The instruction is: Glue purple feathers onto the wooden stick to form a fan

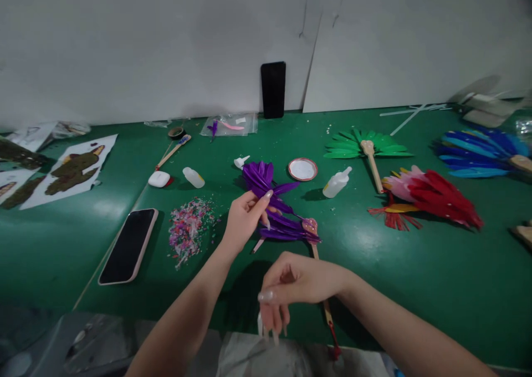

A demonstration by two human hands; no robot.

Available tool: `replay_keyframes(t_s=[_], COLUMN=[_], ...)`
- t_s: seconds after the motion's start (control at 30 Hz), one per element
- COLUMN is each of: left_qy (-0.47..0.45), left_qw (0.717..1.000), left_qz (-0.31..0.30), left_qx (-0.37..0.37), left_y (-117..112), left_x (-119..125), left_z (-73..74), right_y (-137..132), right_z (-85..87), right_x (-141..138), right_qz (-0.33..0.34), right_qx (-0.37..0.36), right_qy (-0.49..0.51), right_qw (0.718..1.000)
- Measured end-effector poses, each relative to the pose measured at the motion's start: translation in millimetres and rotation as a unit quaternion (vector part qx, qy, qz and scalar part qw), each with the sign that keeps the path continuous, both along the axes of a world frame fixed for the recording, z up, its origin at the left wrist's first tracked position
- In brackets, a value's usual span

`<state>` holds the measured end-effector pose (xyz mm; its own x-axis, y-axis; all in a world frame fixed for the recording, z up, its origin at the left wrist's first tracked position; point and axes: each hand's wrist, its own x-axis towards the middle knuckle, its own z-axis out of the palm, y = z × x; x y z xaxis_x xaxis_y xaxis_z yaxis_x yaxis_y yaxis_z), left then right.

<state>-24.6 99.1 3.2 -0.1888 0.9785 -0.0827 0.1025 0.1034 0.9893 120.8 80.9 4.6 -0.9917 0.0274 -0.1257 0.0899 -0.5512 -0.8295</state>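
Near centre: my right hand (285, 294) is hanging, curled; I cannot tell whether it is pinching anything | Farther, leftward: my left hand (247, 213) is gripping purple feathers (258, 174) above the green surface (415, 266) | Just right: other purple feathers (286, 234) are lying across the wooden handle's (315, 252) head | Far right: a bottle (334, 185) is standing

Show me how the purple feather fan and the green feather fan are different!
The purple fan's feathers sit left of its handle; the green fan's spread to both sides. The left hand holds purple feathers by the purple fan, but no hand touches the green one. Both have wooden handles.
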Motion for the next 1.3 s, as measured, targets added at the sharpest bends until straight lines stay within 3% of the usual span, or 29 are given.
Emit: replay_keyframes(t_s=[0.13,0.2,0.27,0.33,0.37,0.43,0.47,0.5,0.6,0.67,0.83,0.97,1.03,1.13,1.2,1.3], left_qy=[0.132,0.180,0.213,0.236,0.246,0.264,0.272,0.279,0.294,0.304,0.339,0.372,0.402,0.464,0.538,0.603], left_qw=[0.990,0.981,0.975,0.970,0.968,0.963,0.961,0.959,0.954,0.951,0.938,0.918,0.897,0.859,0.808,0.750], left_qz=[0.017,0.022,0.025,0.021,0.018,0.014,0.011,0.009,0.002,-0.002,0.001,0.071,0.124,0.130,0.183,0.262], left_qx=[0.055,0.062,0.057,0.054,0.054,0.055,0.054,0.053,0.053,0.059,0.073,0.116,0.138,0.171,0.157,0.067], left_y=[1,3,4,6,7,8,8,8,8,7,11,9,-5,-43,-74,-117], left_x=[2,5,10,14,16,19,19,19,19,19,13,-6,-19,-37,-51,-81], left_z=[-6.6,-8.6,-10.2,-12.1,-13.2,-15.2,-16.1,-16.8,-18.6,-21.2,-29.6,-12.2,5.7,25.5,25.6,6.9], right_y=[-7,-11,-15,-20,-22,-26,-28,-29,-30,-31,-33,-34,-35,-35,-34,-34], right_z=[1.4,11.5,23.8,29.5,27.6,13.7,3.1,-8.4,-37.2,-46.0,-45.4,-47.2,-50.5,-56.4,-59.5,-61.2], right_x=[-1,3,11,24,32,49,56,63,71,70,63,63,64,66,67,67], right_qz=[0.040,0.003,-0.085,-0.238,-0.327,-0.480,-0.508,-0.502,-0.429,-0.393,-0.343,-0.333,-0.332,-0.336,-0.342,-0.345], right_qx=[0.022,0.099,0.234,0.385,0.449,0.558,0.591,0.615,0.665,0.691,0.728,0.742,0.748,0.755,0.756,0.759], right_qy=[0.002,0.011,0.009,-0.034,-0.071,-0.143,-0.188,-0.227,-0.288,-0.308,-0.336,-0.342,-0.336,-0.324,-0.317,-0.311], right_qw=[0.999,0.995,0.968,0.891,0.828,0.662,0.598,0.564,0.539,0.523,0.489,0.471,0.466,0.461,0.459,0.456])
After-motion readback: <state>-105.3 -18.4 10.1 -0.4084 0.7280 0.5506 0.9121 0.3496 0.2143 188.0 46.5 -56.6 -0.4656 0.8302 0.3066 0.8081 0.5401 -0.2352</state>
